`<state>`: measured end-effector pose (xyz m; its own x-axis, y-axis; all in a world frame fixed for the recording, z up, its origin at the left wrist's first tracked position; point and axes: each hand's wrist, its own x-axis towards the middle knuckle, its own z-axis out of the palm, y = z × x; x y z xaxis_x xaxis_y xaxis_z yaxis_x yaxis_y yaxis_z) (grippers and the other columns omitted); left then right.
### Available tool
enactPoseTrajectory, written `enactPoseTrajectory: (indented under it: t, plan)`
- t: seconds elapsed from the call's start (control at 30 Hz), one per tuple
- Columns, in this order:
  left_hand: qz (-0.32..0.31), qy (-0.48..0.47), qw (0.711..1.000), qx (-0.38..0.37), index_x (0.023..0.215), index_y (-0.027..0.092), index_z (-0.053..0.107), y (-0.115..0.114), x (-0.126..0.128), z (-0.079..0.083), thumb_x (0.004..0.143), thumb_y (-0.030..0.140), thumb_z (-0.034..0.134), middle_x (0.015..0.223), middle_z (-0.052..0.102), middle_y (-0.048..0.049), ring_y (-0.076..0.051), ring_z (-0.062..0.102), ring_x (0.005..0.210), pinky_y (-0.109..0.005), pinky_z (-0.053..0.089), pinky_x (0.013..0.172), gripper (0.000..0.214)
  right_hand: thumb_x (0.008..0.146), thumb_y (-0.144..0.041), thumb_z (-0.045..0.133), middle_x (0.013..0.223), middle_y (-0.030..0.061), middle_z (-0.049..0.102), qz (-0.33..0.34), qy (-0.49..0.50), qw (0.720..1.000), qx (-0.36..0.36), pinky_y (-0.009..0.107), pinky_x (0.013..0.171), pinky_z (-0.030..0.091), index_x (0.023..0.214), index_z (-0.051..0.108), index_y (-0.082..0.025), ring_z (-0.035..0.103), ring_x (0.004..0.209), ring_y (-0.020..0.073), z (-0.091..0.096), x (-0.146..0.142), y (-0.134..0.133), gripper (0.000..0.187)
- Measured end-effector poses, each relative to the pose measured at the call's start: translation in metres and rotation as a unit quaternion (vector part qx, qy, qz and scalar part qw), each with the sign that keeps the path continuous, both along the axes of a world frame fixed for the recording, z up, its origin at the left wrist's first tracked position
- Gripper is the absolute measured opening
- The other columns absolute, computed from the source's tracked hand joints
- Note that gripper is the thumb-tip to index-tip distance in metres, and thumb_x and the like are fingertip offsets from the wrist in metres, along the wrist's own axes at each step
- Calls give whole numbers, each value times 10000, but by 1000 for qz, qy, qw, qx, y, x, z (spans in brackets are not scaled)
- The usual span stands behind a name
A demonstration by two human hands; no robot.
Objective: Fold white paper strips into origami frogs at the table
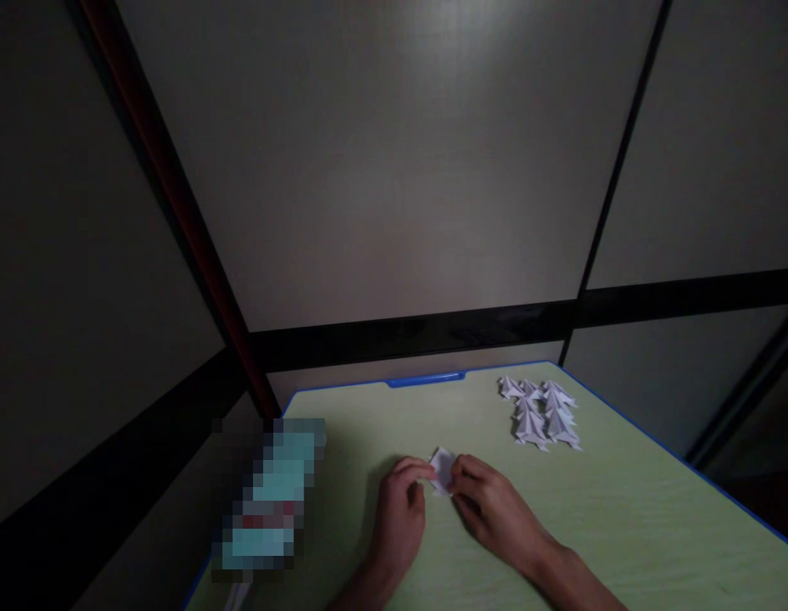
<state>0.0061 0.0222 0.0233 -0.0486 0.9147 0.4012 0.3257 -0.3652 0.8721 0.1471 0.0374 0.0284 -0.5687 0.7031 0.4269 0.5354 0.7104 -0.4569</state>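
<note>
A small piece of folded white paper (443,468) lies on the light green tabletop between my two hands. My left hand (401,501) has its fingertips on the paper's left edge, the thumb bent below them. From the other side, my right hand (486,501) pinches the paper's right edge between curled fingers and thumb. Parts of the paper's edges are hidden under the fingers. Several folded white paper figures (539,413) with pleated, pointed shapes stand grouped beyond my right hand.
The green table (368,416) has a blue rim with a blue handle-like strip (425,379) at the far edge. At the left stands a pixelated screen-like object (276,492) with a white cable (239,592) below. Grey panels (399,170) with dark bands rise behind.
</note>
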Motion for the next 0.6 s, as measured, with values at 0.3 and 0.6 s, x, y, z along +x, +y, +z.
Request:
enactPoseTrajectory:
  t: [0.3,0.6]
  plan:
    - [-4,100,995,23,721,184,630,-2,-1,-11,542,-75,353,736,614,-47,-176,532,731,-314,412,695,419,752,-118,397,757,41,518,15,-4,999,-48,255,650,373,758,552,-178,472,734,165,10,2,-2,167]
    - [-27,168,984,46,811,170,638,-2,-5,-12,618,-43,345,807,629,-83,-208,533,781,-333,404,731,411,771,-103,347,671,25,494,-10,44,997,-63,246,589,368,689,503,-172,477,650,158,5,-1,5,189]
